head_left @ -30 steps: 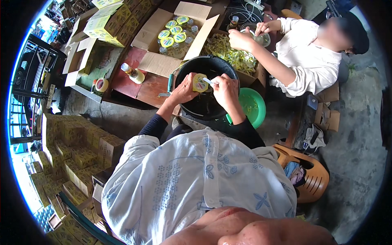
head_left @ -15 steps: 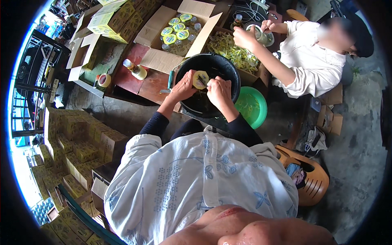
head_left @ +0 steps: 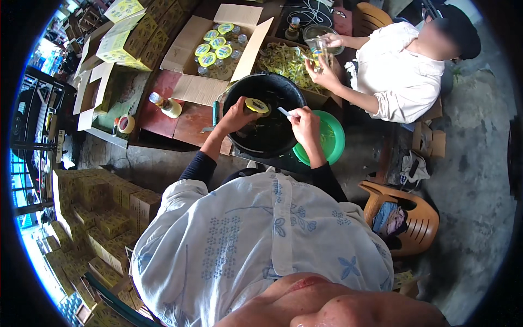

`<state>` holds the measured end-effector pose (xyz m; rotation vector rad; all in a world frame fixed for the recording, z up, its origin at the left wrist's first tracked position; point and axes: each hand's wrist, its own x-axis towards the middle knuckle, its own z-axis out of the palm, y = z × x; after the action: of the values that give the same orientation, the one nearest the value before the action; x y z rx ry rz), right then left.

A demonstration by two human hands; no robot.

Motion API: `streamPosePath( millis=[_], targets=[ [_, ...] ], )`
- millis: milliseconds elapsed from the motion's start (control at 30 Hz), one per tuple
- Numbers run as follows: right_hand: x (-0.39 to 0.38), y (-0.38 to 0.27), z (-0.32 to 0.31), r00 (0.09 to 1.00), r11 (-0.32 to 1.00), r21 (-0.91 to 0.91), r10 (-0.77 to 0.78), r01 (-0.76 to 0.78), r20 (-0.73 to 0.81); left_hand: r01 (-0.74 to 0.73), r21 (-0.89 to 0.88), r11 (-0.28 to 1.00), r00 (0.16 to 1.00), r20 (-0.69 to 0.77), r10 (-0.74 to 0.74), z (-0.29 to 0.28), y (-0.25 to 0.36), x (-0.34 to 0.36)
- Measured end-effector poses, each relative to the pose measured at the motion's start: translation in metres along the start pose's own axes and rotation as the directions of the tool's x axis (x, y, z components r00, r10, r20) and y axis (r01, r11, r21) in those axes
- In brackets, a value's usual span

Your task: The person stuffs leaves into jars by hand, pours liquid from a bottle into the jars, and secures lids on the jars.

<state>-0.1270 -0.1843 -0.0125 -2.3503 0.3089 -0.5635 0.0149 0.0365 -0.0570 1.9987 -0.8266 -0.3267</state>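
Over a black bucket (head_left: 297, 92), my left hand (head_left: 237, 117) is closed around a cup with a round yellow-rimmed lid (head_left: 256, 106). The lid is tilted and has a dark middle. A small knife (head_left: 283, 111) with a short, pale, flat blade is pinched in my right hand (head_left: 305, 122), just right of the cup and apart from it. Dark liquid with some pale shreds shows inside the bucket. A green basin (head_left: 336, 150) stands beside the bucket, partly beneath my right forearm.
A cardboard box (head_left: 185, 43) of lidded cups lies beyond the bucket, beside a box of yellow-green peelings (head_left: 280, 62). A scraper (head_left: 214, 117), a bottle (head_left: 166, 104) and a tape roll (head_left: 126, 124) lie left. A co-worker (head_left: 400, 71) handles a clear cup at right.
My right hand has drawn the knife away from the lid, to the right. My left hand has tilted the cup. The co-worker's hands have spread apart. The whole view has shifted slightly.
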Motion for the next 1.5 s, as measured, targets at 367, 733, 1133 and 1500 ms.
streamPosePath(
  millis=[367,733,1133,1500],
  targets=[
    [-0.022,0.011,0.043,0.993,0.948,-0.296,-0.114,0.118,0.033,0.060,0.214,0.975,0.935,0.330,-0.130,0.005,-0.022,0.023],
    [-0.022,0.003,0.042,0.996,0.938,-0.336,-0.081,0.087,0.033,0.362,0.051,0.931,0.787,0.518,-0.334,-0.006,0.006,0.022],
    [-0.025,-0.003,0.039,0.996,0.931,-0.357,-0.089,0.082,-0.003,-0.056,0.199,0.978,0.848,0.526,-0.058,-0.001,-0.009,0.006],
    [-0.026,0.000,0.039,0.996,0.946,-0.314,-0.087,0.084,0.003,0.216,0.159,0.963,0.873,0.410,-0.263,-0.003,0.013,0.006]
  ],
)
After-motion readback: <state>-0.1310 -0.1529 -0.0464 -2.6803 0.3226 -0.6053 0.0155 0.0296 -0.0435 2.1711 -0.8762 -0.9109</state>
